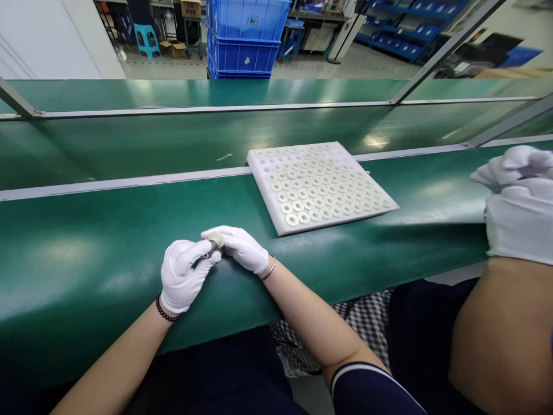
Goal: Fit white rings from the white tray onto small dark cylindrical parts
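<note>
We are holding a pale round part (217,238) just above the green tabletop (108,236), between our gloved hands. Our right hand (243,248) is pinching its edge, while our left hand (184,274) is clamping a dark narrow piece (211,249) against it; whether that is sitting inside, we cannot tell. We are judging the part light, stiff and slightly slippery under gloves, so we are favouring its outer rim. Beyond, a white foam tray (270,203) is bearing rows of pale rings (318,199); a co-worker's gloved hands (522,202) are showing farther right.
</note>
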`<state>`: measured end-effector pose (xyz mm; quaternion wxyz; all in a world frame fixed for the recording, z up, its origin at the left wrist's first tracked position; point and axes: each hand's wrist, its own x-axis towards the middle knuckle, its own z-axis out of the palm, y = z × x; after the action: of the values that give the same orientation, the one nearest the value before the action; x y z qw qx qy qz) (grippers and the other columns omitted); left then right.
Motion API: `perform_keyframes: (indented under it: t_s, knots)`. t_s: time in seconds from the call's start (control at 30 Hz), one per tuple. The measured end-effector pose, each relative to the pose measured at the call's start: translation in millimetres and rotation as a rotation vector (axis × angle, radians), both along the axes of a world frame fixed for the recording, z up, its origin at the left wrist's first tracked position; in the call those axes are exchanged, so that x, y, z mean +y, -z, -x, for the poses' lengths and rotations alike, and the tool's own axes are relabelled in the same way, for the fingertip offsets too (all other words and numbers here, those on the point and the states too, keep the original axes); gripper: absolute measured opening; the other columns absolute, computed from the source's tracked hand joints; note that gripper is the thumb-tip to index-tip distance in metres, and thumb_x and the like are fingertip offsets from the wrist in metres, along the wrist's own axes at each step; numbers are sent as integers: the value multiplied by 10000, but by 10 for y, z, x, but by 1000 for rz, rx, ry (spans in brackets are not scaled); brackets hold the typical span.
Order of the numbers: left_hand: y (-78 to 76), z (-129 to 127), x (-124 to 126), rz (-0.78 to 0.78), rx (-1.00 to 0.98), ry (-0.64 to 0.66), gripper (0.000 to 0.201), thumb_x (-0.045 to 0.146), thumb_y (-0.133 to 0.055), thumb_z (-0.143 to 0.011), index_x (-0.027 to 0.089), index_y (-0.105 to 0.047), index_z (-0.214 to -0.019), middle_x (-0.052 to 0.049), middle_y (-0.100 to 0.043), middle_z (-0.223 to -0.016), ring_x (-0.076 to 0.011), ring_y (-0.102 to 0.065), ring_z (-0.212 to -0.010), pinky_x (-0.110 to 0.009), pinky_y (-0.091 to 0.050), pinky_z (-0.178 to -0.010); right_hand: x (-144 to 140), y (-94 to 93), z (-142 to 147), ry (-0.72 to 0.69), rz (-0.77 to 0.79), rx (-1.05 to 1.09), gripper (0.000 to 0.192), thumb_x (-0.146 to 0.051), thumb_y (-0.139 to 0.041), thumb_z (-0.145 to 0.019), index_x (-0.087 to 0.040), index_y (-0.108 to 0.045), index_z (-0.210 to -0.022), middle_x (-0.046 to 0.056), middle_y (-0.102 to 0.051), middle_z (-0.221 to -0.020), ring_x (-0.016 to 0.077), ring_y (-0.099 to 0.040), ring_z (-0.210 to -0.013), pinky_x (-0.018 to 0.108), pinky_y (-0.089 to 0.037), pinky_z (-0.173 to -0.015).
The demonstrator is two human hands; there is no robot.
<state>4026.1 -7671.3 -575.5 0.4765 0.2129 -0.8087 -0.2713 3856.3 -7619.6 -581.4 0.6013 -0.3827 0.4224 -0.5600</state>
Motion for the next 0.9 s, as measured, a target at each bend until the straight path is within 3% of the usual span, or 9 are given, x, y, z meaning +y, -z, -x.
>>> perform_keyframes:
  t_s: [0.3, 0.7, 0.9]
  knots:
    - [37, 25, 29, 13, 80, -22, 372, 107, -770, -738, 246, -653, -1062, 7, -663, -858, -130, -629, -726, -287, -532, -686, 4, 12, 19, 12, 27, 47, 284, -363, -600, -878, -202, -705, -1088, 50, -688, -1063, 153, -625, -886, 278, -499, -809]
    - [22, 39, 31, -216, 114, -110, 292, 207, -788, -734, 224, -685, -1007, 6, -648, -823, -119, -597, -683, -265, -519, -653, 21, -65, -12, -30, -4, -43, 376, -417, -587, -883, -146, -647, -1136, 24, -681, -746, 133, -631, -612, 259, -484, -625]
    - [18, 34, 28, -133, 85, -132, 271, 239, -763, -764, 213, -674, -1018, -12, -651, -854, -133, -610, -715, -283, -536, -671, 14, -42, -13, -23, 13, -65, 356, -392, -600, -878, -150, -649, -1134, 30, -700, -797, 125, -638, -626, 245, -489, -625]
